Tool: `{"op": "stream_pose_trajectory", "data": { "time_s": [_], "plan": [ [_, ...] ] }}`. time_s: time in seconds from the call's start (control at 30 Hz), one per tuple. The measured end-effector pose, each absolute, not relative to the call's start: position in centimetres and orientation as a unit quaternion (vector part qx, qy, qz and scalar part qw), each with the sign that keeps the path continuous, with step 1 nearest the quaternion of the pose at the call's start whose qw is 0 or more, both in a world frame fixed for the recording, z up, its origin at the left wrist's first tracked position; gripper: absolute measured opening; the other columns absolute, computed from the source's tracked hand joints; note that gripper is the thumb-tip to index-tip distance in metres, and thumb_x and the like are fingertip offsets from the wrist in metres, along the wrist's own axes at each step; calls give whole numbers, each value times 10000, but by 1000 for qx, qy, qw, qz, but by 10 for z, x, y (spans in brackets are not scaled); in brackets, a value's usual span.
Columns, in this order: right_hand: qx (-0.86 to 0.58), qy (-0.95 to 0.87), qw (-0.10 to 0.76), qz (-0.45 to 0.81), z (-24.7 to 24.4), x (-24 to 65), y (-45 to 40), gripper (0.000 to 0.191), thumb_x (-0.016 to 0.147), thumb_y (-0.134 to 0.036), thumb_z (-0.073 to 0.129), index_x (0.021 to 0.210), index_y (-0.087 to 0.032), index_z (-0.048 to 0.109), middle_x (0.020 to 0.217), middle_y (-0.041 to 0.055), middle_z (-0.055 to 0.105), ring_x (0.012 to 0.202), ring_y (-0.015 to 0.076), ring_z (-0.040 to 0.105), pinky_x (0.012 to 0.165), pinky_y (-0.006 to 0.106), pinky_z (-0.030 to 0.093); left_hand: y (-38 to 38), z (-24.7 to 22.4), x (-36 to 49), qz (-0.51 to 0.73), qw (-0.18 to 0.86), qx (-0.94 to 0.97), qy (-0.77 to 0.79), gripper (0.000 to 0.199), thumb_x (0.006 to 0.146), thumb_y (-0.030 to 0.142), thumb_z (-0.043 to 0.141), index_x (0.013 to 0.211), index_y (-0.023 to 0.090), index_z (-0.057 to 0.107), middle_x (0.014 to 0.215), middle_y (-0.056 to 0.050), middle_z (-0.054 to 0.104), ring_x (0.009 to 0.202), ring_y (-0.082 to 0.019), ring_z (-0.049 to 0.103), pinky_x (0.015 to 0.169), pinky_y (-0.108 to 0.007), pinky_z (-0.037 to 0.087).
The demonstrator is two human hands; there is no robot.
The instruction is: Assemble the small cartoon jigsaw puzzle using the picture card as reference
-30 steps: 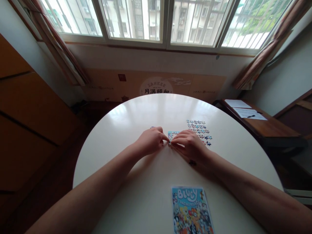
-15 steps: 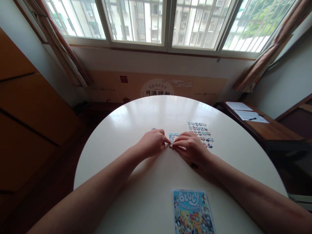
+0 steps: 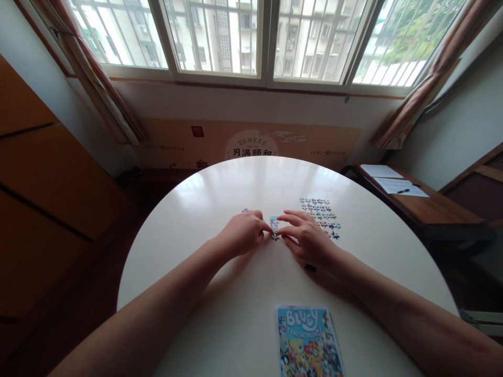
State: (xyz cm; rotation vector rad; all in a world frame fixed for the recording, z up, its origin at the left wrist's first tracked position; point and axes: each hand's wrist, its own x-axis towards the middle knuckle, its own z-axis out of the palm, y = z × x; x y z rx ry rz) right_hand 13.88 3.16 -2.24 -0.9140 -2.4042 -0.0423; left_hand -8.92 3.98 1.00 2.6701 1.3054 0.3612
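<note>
On a smooth, glossy white table (image 3: 220, 314) with a broad rounded edge, a narrow strip of joined puzzle pieces (image 3: 274, 225) lay flat, printed in small patches of light blue and mixed colours, its near end notched with knobs and sockets. Farther right, loose puzzle pieces (image 3: 316, 208) sat in fairly even rows, their knobbed outlines distinct against the shiny surface. A booklet (image 3: 308, 340), rectangular and slightly glossy, lay nearest the person, its blue cover crowded with cartoon figures below the word "BLUEY". Beyond the far edge stood a tan printed panel (image 3: 168, 141), flat and matt; fabric curtains (image 3: 408, 118) hung in long folds beside the barred window (image 3: 220, 36). To the right, white papers (image 3: 398, 187) rested on a brown wooden desk (image 3: 444, 207).

The strip lay between the two hands. The left hand (image 3: 243, 230) was on its left side, forefinger stretched to the strip's lower left edge and the other fingers curled under; whether it gripped anything could not be told. The right hand (image 3: 308, 235) arched at the strip's right side, its fingers parted and the tabletop showing between them, tips close against the edge; contact there was too small to judge. A dark object (image 3: 310, 267) lay below the right wrist.
</note>
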Motion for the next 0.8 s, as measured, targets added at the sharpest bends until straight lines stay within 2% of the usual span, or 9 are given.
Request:
{"op": "stream_pose_trajectory", "data": {
  "time_s": [0.23, 0.43, 0.8],
  "plan": [
    [-371, -861, 345, -38, -13, 163, 38, 330, 833, -47, 578, 991, -257, 777, 1236, 73, 716, 1299, 323, 563, 1057, 598, 472, 39, 16, -93, 148, 67, 889, 428, 443, 858, 83, 523, 1126, 317, 789, 992, -61, 701, 813, -182, 648, 689, -292, 496],
    [-387, -863, 322, -42, -12, 172, 40, 330, 819, -39, 584, 952, -266, 783, 1232, 53, 711, 1311, 311, 552, 1075, 574, 466, 40, 10, -87, 116, 65, 908, 397, 496, 839, 61, 497, 1103, 361, 791, 1016, -48, 695, 823, -174, 631, 708, -294, 483],
    [-366, -885, 289, -6, -19, 169, 38, 311, 828, -54, 584, 914, -272, 788, 1253, 44, 699, 1328, 333, 531, 1096, 594, 432, 38, 5, -79, 128, 81, 906, 396, 483, 806, 75, 496, 1090, 323, 797, 1028, -46, 685, 833, -160, 620, 750, -285, 487]
  ]
}}
